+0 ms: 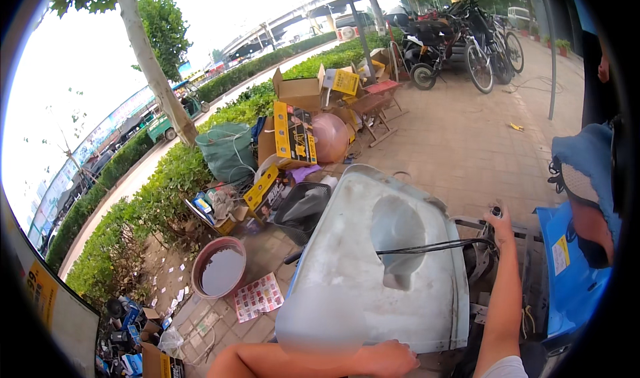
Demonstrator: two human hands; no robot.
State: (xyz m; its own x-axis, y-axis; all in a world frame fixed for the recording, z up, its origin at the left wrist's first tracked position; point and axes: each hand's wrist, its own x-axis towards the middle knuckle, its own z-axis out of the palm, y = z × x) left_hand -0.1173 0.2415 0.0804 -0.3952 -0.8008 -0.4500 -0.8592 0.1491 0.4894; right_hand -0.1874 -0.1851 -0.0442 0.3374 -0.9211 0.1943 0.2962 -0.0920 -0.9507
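Nearby, left of the pale panel (350, 248), a basin (197, 269) (reddish) holds liquid (223, 273).

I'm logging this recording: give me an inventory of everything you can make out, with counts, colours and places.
moulded panel: one, pale grey, centre
cables: at least two, black, across the panel
blue panel: one, blue, lower right
basin: one, reddish-brown, left
printed sheet: one, red and white, beside the basin
bin: one, black, by the panel's left edge
boxes: several, yellow-black or brown, upper centre
sack: one, green, by the hedge
bicycles: at least two, mostly dark, upper right
hedge: green, left
left hand: one, bare, panel's near edge
right hand: one, bare, around a dark-ended object
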